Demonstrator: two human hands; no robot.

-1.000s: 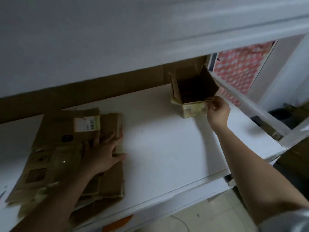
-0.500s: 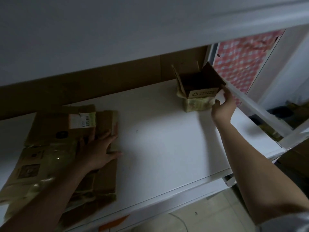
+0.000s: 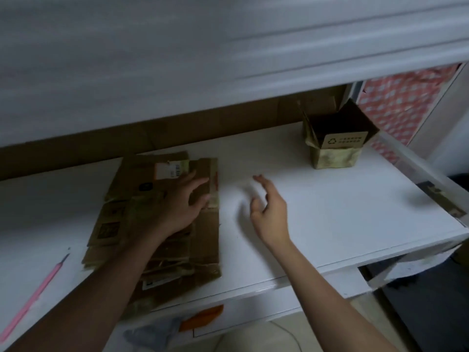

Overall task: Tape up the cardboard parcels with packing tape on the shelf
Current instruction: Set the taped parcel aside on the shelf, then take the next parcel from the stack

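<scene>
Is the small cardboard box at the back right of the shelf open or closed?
Open: the small cardboard box stands upright with its flaps raised, showing a dark interior.

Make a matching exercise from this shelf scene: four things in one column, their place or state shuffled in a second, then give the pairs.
Things
1. left hand
2. right hand
3. open cardboard box
4. pink pen

Place or state
A. stands at the back right of the shelf, flaps up
B. lies at the left edge of the shelf
C. rests flat on the flattened cardboard stack
D. hangs over bare shelf, holding nothing

Pairs: 1-C, 2-D, 3-A, 4-B
</scene>
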